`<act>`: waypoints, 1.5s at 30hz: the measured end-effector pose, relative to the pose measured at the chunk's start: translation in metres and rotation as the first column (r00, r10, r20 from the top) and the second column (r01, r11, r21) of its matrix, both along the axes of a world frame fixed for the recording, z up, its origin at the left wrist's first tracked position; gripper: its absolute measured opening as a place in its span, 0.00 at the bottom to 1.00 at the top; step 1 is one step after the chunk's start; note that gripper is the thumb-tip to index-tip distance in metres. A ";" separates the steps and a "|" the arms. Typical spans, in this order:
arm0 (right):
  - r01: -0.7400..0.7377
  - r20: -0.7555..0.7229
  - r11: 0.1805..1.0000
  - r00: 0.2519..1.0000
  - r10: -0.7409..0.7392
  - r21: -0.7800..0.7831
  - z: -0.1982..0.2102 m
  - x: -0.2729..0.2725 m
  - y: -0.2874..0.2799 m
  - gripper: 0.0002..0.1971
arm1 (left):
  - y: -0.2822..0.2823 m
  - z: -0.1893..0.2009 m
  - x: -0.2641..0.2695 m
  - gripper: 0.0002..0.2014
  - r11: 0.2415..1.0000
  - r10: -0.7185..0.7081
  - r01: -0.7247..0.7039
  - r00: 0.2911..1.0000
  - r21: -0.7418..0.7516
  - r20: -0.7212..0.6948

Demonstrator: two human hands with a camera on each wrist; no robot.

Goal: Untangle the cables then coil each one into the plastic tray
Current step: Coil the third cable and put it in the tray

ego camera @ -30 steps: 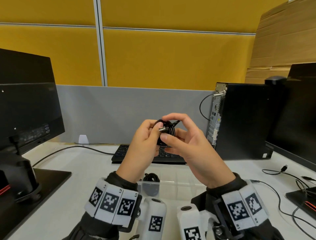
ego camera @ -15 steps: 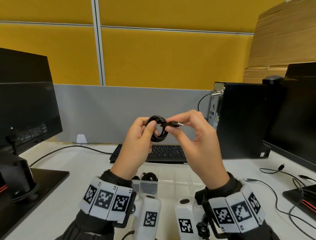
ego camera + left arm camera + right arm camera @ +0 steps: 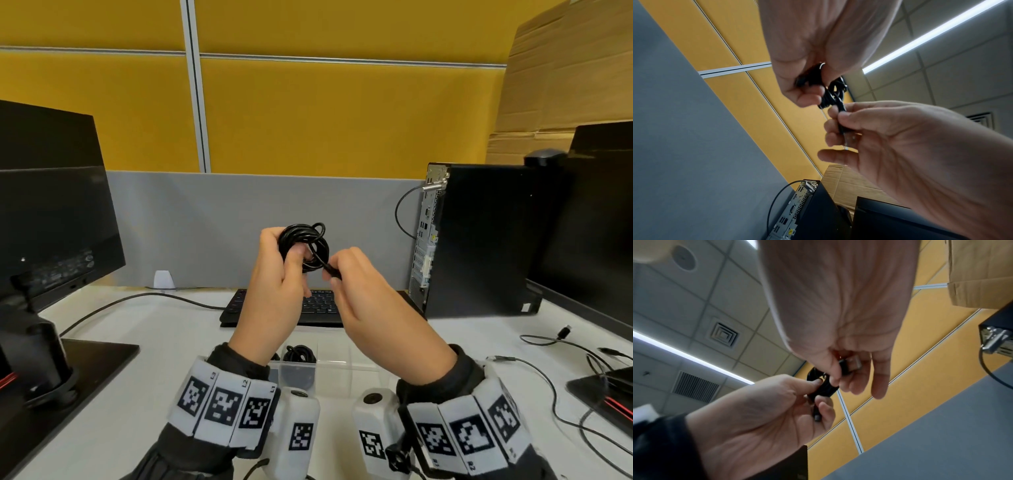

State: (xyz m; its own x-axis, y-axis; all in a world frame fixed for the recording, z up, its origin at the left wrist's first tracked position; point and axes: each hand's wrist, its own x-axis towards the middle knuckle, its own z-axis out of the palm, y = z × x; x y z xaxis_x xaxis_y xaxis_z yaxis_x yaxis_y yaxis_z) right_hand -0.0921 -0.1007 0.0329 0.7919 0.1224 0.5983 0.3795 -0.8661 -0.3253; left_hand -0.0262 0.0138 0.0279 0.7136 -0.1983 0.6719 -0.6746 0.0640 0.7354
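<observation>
plug end [image 3: 331, 272] now comes down through the black coil [image 3: 303, 247], pinched in right hand [image 3: 373, 308]; left hand [image 3: 274, 294] grips the coil above the plastic tray [image 3: 346, 368]. looks like tie-off, nearly ready to drop in.

Readable marks: only the wristband tags

The left wristband [image 3: 224, 401] carries small codes L3, L2 and L1 at the top corners of its three square black-and-white marker tiles; the right wristband [image 3: 460, 433] shows R2 at the lower edge of one tile (a neighbouring code there is too blurred to make out). The label print on the back of the left monitor [image 3: 58, 270] and the yellow sticker on the computer tower [image 3: 434, 236] are too small to read.
</observation>
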 end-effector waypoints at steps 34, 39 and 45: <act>0.029 0.061 0.994 0.998 -0.036 0.107 0.011 -0.016 0.006 0.08 | 0.008 0.007 0.001 0.11 0.900 -0.419 0.369 0.879 -0.230 -0.227; -0.007 0.022 0.980 1.000 0.003 0.197 0.013 -0.012 -0.001 0.14 | 0.004 0.004 0.000 0.10 0.942 -0.329 0.297 0.911 -0.156 -0.250; 0.077 0.189 0.997 0.979 -0.077 0.005 0.017 -0.015 -0.024 0.14 | 0.006 0.007 -0.002 0.11 0.912 -0.398 0.358 0.890 -0.202 -0.221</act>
